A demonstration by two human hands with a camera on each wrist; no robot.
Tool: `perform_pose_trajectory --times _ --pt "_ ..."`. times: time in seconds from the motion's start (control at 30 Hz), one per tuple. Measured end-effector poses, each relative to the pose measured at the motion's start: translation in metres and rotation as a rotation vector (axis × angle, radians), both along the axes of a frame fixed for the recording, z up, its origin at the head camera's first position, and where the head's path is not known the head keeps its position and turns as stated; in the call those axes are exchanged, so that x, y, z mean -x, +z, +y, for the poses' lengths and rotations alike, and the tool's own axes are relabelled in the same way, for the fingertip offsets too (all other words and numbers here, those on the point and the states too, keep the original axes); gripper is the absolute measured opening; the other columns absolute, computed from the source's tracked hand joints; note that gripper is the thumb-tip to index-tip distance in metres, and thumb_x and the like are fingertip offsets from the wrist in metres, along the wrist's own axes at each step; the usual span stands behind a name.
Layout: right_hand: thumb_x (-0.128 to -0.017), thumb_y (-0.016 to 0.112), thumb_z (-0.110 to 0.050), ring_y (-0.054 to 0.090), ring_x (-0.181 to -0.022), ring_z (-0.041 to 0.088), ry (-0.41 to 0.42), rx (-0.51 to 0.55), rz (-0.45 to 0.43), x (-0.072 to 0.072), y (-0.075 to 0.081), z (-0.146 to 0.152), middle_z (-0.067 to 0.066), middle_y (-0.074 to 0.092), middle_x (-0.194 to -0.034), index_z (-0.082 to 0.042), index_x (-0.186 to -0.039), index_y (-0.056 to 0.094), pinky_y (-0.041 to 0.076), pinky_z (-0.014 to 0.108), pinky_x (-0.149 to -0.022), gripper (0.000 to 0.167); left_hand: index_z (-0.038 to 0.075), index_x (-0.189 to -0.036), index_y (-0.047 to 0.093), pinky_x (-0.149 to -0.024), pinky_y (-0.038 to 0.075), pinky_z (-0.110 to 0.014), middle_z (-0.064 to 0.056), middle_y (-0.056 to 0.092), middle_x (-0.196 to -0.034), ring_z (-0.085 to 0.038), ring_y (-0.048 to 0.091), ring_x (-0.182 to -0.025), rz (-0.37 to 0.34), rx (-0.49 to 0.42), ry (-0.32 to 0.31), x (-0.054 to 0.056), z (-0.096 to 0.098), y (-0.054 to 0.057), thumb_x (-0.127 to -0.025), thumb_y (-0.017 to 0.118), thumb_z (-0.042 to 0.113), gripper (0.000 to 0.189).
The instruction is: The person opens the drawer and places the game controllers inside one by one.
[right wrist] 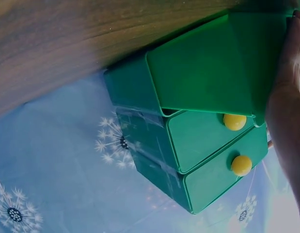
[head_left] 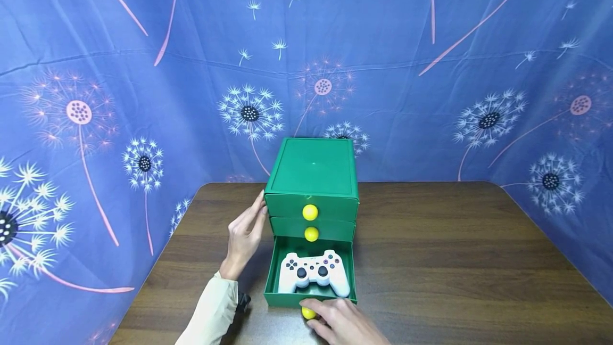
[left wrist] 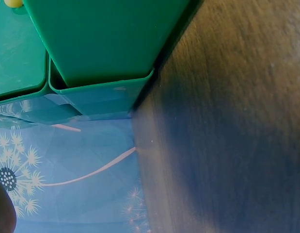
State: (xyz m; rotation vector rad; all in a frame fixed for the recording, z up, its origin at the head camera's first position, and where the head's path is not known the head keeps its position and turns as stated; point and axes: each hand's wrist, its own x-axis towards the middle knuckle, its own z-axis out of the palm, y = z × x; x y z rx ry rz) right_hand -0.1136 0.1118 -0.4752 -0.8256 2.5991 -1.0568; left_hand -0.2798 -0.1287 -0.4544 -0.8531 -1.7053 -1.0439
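A green three-drawer box (head_left: 311, 166) stands on the table, with its bottom drawer (head_left: 282, 299) pulled out. Inside that drawer lies a white game controller (head_left: 312, 268), sticks facing up. My right hand (head_left: 344, 321) pinches the yellow knob (head_left: 308, 313) on the drawer's front between thumb and fingers. At the box's left side, my left hand (head_left: 245, 236) rests its extended fingertips against the upper front corner. In the right wrist view, the pulled-out drawer (right wrist: 203, 68) hides the knob and most of the fingers.
The upper drawer (head_left: 282, 206) and middle drawer (head_left: 287, 228) are closed, each with a yellow knob. A brown wooden table (head_left: 455, 260) extends on both sides. Behind it hangs a blue cloth (head_left: 407, 95) with dandelion prints. A small black object (head_left: 243, 301) shows beside the left sleeve.
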Motion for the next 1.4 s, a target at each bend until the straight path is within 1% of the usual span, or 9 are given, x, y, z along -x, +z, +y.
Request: perform_pose_trajectory --times 0.17,0.33,0.47,0.67,0.8,1.0,1.23,1.3,1.4 --pt "-0.103 0.069 -0.019 0.048 -0.053 -0.006 -0.013 -0.02 0.052 0.0 -0.001 -0.002 -0.021 0.052 -0.072 -0.011 -0.125 0.071 0.047 0.012 -0.052 0.023 -0.006 -0.137 0.064 -0.092 0.058 -0.023 -0.017 0.074 -0.119 -0.036 0.075 -0.095 0.001 0.001 0.002 0.0 0.0 0.0 -0.08 0.072 -0.025 0.06" --pt "-0.103 0.068 -0.017 0.045 -0.052 -0.008 0.0 -0.03 0.113 0.002 -0.001 -0.003 -0.02 0.05 -0.071 -0.011 -0.121 0.071 0.044 0.011 -0.05 0.019 -0.006 -0.137 0.064 -0.091 0.058 -0.023 -0.016 0.074 -0.117 -0.035 0.075 -0.095 0.007 0.002 0.008 0.0 0.0 0.0 -0.08 0.072 -0.024 0.06" --pt "-0.102 0.069 -0.013 0.044 -0.053 -0.009 0.006 -0.032 0.166 0.004 -0.002 -0.003 -0.019 0.051 -0.072 -0.01 -0.12 0.072 0.044 0.009 -0.051 0.019 -0.006 -0.137 0.064 -0.092 0.057 -0.023 -0.016 0.074 -0.119 -0.035 0.075 -0.095 0.003 0.003 0.011 0.0 0.0 0.0 -0.08 0.072 -0.024 0.06" --pt "-0.101 0.07 -0.013 0.043 -0.056 -0.01 -0.005 -0.025 0.213 0.007 -0.003 -0.001 -0.017 0.058 -0.078 -0.008 -0.12 0.073 0.044 0.008 -0.053 0.02 -0.006 -0.137 0.064 -0.093 0.057 -0.022 -0.016 0.074 -0.119 -0.036 0.075 -0.096 -0.006 0.0 0.005 -0.001 0.0 -0.001 -0.08 0.072 -0.024 0.06" --pt "-0.102 0.069 -0.013 0.04 -0.053 -0.011 -0.014 -0.018 0.217 0.008 -0.003 -0.001 -0.017 0.059 -0.079 -0.008 -0.121 0.073 0.042 0.009 -0.05 0.02 -0.007 -0.137 0.063 -0.094 0.057 -0.023 -0.016 0.073 -0.121 -0.037 0.075 -0.096 -0.005 -0.003 -0.005 -0.001 0.0 0.0 -0.08 0.071 -0.025 0.06" --pt "-0.103 0.068 -0.016 0.045 -0.055 -0.009 -0.029 -0.022 0.159 0.01 -0.002 -0.001 -0.018 0.059 -0.078 -0.01 -0.122 0.072 0.045 0.01 -0.051 0.021 -0.007 -0.137 0.063 -0.094 0.057 -0.023 -0.016 0.073 -0.121 -0.036 0.075 -0.096 -0.003 0.001 -0.006 0.0 0.0 0.0 -0.081 0.071 -0.024 0.06" --pt "-0.104 0.066 -0.013 0.047 -0.06 -0.008 -0.016 0.002 0.201 0.014 -0.003 -0.001 -0.018 0.057 -0.079 -0.012 -0.117 0.071 0.046 0.009 -0.056 0.014 -0.006 -0.137 0.064 -0.092 0.058 -0.024 -0.017 0.075 -0.116 -0.035 0.075 -0.095 0.004 0.005 0.005 0.0 0.0 0.0 -0.081 0.072 -0.023 0.06" --pt "-0.104 0.066 -0.013 0.048 -0.061 -0.007 -0.019 0.004 0.197 0.015 -0.003 0.0 -0.018 0.055 -0.078 -0.013 -0.115 0.071 0.047 0.009 -0.058 0.013 -0.005 -0.137 0.064 -0.091 0.059 -0.025 -0.017 0.075 -0.113 -0.034 0.075 -0.095 0.004 0.005 0.009 0.0 -0.001 0.0 -0.081 0.072 -0.022 0.06" --pt "-0.103 0.066 -0.012 0.048 -0.061 -0.008 -0.019 0.005 0.215 0.016 -0.004 0.0 -0.019 0.054 -0.078 -0.013 -0.114 0.071 0.046 0.009 -0.058 0.012 -0.005 -0.137 0.064 -0.089 0.06 -0.026 -0.017 0.076 -0.111 -0.033 0.076 -0.093 0.006 0.007 0.019 0.0 -0.001 0.0 -0.081 0.073 -0.022 0.059"
